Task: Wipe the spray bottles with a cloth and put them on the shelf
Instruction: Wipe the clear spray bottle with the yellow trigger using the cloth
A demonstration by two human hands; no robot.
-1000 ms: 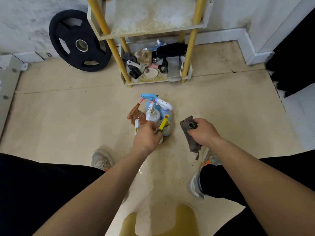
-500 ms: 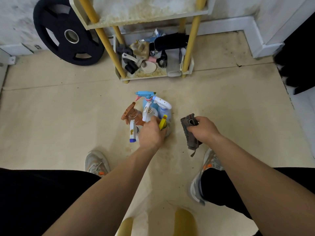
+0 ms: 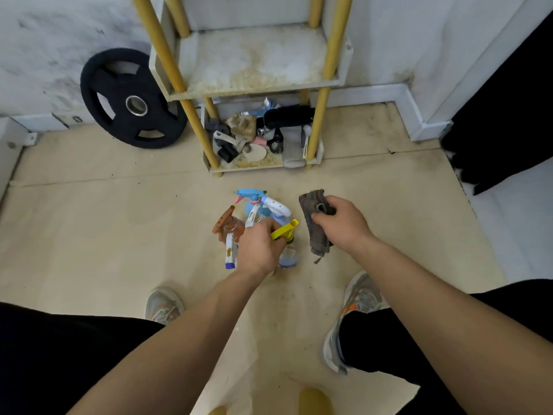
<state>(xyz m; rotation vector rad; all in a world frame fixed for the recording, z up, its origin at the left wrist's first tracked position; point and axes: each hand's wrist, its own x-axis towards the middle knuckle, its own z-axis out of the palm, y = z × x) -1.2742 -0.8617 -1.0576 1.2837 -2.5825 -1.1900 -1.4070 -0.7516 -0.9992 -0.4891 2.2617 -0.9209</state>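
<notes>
Crouching over a beige floor (image 3: 89,223) that is scuffed and stained, I have my left hand (image 3: 260,250) down on a huddle of spray bottles (image 3: 257,211) standing on it. Its fingers (image 3: 267,227) are curled round the neck of the yellow-topped bottle (image 3: 284,232), the one nearest me in the group. My right hand (image 3: 341,226), just to the right and apart from the bottles, has its fingers clamped on a dark brownish cloth (image 3: 317,235), whose loose end hangs toward the floor.

Beyond both sets of fingers stands the shelf (image 3: 257,64), with yellow posts and pale boards, backed against a white wall (image 3: 59,40). Its middle board is stained with yellowish grime, and its bottom board (image 3: 248,170) is crowded with odds and ends. Left of the shelf, well beyond my left fingers, a black weight plate (image 3: 131,98) leans on the wall. A white skirting board (image 3: 374,97) runs along the wall's foot to a corner far to the right. My left shoe (image 3: 164,304) and right shoe (image 3: 359,298) rest on the floor, nearer me than the fingers.
</notes>
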